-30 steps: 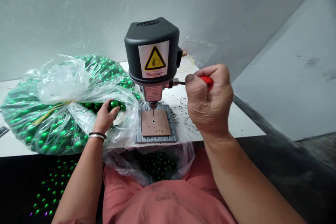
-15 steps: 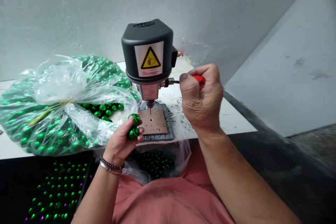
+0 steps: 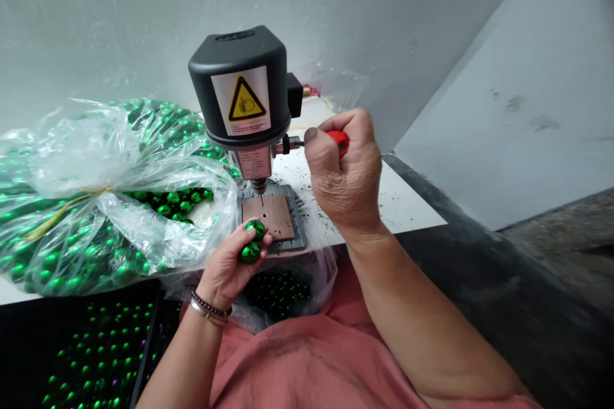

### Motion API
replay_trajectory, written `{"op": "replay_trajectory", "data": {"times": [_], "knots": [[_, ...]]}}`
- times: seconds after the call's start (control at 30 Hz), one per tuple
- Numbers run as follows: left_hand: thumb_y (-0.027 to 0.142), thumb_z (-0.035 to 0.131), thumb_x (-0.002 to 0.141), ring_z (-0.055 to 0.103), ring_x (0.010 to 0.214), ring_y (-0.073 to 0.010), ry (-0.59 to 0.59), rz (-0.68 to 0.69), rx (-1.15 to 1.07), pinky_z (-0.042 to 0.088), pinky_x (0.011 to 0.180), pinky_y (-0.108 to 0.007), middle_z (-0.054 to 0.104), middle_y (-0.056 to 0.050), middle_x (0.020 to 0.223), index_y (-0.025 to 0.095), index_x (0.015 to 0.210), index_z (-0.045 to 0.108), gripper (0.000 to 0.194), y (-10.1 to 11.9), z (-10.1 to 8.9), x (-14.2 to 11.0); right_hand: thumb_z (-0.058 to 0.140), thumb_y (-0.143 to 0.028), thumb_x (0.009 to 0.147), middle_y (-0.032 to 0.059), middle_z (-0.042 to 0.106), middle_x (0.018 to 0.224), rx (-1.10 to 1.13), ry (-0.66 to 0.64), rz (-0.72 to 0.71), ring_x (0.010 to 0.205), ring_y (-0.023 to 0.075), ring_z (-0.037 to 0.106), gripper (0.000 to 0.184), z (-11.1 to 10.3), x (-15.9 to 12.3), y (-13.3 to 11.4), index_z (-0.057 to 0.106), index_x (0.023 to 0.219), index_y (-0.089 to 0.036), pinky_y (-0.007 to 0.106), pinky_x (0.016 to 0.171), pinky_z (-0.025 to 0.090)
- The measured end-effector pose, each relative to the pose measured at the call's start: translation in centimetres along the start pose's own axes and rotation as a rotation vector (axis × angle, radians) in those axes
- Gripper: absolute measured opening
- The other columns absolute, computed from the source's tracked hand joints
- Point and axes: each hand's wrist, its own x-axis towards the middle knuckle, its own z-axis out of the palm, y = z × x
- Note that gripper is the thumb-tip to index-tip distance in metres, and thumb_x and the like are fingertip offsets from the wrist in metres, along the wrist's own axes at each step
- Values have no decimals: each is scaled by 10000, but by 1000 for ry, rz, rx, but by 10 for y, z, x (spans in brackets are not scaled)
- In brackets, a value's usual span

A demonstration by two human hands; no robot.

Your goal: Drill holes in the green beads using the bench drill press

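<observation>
At the drill (image 3: 240, 86), left hand (image 3: 223, 271) holds baubles (image 3: 249, 253), right hand (image 3: 343, 179) a red handle (image 3: 339, 140).

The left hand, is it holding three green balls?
No, the left hand holds only two shiny green balls.

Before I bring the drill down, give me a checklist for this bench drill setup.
1. Right hand on the red lever handle: ok, gripped.
2. Green shiny balls in left hand: ok, two held.
3. A ball under the drill bit: not ok, none on the copper-coloured plate.
4. Bit lined up with the plate's hole: cannot tell from this view.
5. Bench top free of black specks: not ok, they are scattered beside the drill's base.
</observation>
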Motion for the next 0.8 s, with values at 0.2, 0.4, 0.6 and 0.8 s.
{"op": "replay_trajectory", "data": {"times": [0.2, 0.4, 0.6, 0.8], "knots": [[222, 740, 622, 577, 578, -93, 47, 134, 322, 446, 496, -199, 585, 11, 721, 149, 1018, 601, 426, 6, -2, -1, 479, -366, 806, -66, 402, 601, -16, -2, -9, 493, 12, 355, 186, 0, -1, 1, 413, 736, -207, 170, 477, 352], [318, 673, 674, 624, 679, -136, 90, 208, 460, 419, 504, -200, 593, -14, 797, 170, 955, 572, 333, 18, -13, 14, 482, -384, 801, -65, 389, 596, -19, -2, 6, 490, 14, 342, 197, -1, -1, 1, 418, 738, -209, 169, 470, 347], [263, 695, 621, 617, 692, -123, 41, 193, 466, 446, 568, -217, 603, -7, 815, 166, 984, 564, 398, 25, -10, 30, 468, -407, 812, -68, 389, 589, -15, -36, 25, 490, 18, 332, 215, -2, -1, 0, 420, 748, -206, 168, 474, 366], [301, 692, 621, 552, 587, -101, 71, 249, 808, 415, 524, -212, 612, 16, 718, 157, 988, 611, 403, 26, -8, 37, 439, -431, 827, -68, 415, 594, -31, -50, 27, 488, 18, 362, 231, -2, -2, 1, 434, 765, -209, 173, 493, 396]]}}
